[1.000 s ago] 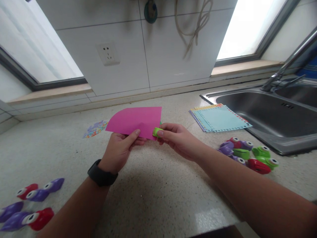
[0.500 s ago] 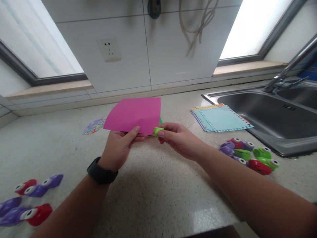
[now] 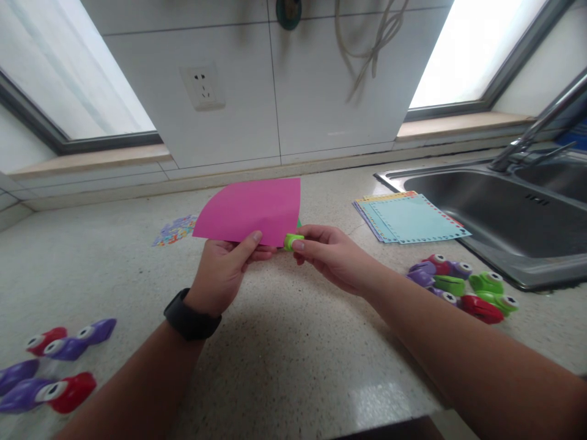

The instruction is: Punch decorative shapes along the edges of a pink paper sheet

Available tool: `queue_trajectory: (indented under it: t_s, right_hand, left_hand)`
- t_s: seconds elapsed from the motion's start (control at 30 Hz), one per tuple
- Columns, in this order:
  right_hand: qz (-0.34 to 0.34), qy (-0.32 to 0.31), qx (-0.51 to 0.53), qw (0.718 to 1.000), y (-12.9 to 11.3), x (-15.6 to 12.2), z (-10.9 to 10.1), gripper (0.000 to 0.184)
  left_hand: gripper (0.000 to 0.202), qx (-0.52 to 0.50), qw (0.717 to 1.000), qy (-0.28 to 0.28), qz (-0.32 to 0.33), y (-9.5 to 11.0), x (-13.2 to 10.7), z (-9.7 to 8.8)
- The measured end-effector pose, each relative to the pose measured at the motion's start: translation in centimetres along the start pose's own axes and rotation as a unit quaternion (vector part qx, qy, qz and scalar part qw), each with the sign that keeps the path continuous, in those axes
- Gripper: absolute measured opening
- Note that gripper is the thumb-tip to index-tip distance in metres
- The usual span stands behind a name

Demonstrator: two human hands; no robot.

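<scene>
Pinching pink paper by its lower edge, left hand holds it flat; right hand grips green punch at 5 o'clock corner.

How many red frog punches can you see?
4 red punches: two at the left of the counter, one behind the other; two in the pile near the sink, at its back and front. Others may hide underneath.

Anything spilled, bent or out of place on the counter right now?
Only a scatter of multicoloured paper bits on the speckled counter, left of the pink paper sheet; nothing looks damaged.
</scene>
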State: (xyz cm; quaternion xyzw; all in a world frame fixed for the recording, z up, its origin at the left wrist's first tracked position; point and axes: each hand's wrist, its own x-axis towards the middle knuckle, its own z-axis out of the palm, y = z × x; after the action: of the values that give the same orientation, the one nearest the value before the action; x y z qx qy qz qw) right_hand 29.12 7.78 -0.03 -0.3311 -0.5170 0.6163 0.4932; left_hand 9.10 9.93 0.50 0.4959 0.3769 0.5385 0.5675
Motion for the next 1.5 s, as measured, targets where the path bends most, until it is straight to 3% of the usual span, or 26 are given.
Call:
queue_trajectory:
  t_s: [1.5]
  right_hand:
    - [0.004,0.005,0.003,1.0,-0.29,-0.08,0.25,0.022]
  left_hand:
    - [0.02,0.023,1.0,0.007,0.011,0.04,-0.22,-0.01]
